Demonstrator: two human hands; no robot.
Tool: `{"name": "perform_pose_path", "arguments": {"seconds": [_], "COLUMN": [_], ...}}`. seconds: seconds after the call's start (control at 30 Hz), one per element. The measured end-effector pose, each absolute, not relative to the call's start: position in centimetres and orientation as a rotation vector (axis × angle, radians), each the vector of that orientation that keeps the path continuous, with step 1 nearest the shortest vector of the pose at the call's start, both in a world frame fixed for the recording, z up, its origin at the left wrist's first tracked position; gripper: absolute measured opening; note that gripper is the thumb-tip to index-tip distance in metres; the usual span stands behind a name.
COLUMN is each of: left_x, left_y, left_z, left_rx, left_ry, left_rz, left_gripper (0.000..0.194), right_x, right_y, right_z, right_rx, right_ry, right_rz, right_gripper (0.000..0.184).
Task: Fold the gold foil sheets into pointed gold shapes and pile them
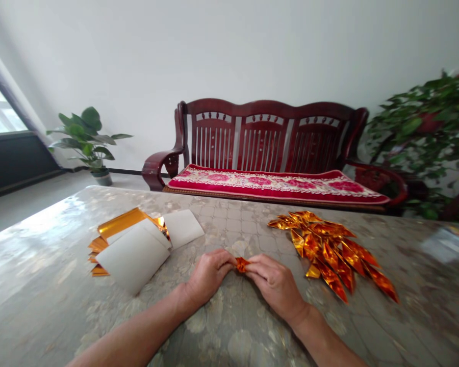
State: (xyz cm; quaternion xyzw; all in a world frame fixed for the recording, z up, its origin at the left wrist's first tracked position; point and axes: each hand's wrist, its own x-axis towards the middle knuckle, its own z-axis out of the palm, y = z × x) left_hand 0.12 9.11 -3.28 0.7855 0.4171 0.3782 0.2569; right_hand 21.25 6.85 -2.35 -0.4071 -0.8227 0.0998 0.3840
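- Left hand [210, 275] and right hand [273, 285], in a narrow pinch, share one small folded orange foil piece [241, 264] above the stone-patterned bench [229, 326].
- To its right: a heap of folded gold-orange foil strips [331, 252].
- To its left: a pile of flat, white-backed gold foil sheets [132, 250], unfolded.

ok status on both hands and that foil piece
Left hand and right hand pinching small orange foil piece together. Folded foil pile right, white-backed foil sheets left.

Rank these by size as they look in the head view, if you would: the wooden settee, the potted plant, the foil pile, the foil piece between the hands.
1. The wooden settee
2. The foil pile and the potted plant: nearness to the camera leaves these unranked
3. The foil piece
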Motion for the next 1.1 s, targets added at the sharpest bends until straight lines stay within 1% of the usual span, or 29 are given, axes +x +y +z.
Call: {"name": "perform_pose_path", "arguments": {"seconds": [0.1, 0.3, 0.63, 0.9, 1.1], "left_x": [0.2, 0.4, 0.9, 1.0, 1.4], "left_y": [9.1, 9.1, 8.5, 8.4, 7.8], "left_z": [-3.1, -2.7, -2.3, -2.6, -2.4], "left_rx": [2.123, 2.081, 2.100, 1.993, 1.869], "left_ry": [1.050, 1.100, 0.985, 1.051, 1.075], "left_rz": [1.033, 1.013, 1.135, 1.123, 1.102], "left_gripper": [0.016, 0.016, 0.018, 0.017, 0.013], "right_x": [21.0, 20.8, 20.6, 20.3, 20.6], "right_y": [6.9, 6.9, 6.8, 6.6, 6.3], "right_z": [-2.4, -2.7, -2.7, -2.4, -2.5], "right_rx": [-1.026, -0.996, -0.903, -0.893, -0.870], "right_ry": [-2.075, -2.037, -1.989, -1.973, -1.960], "right_rz": [0.312, 0.376, 0.278, 0.312, 0.349], "right_gripper": [0.016, 0.017, 0.021, 0.019, 0.019]}}
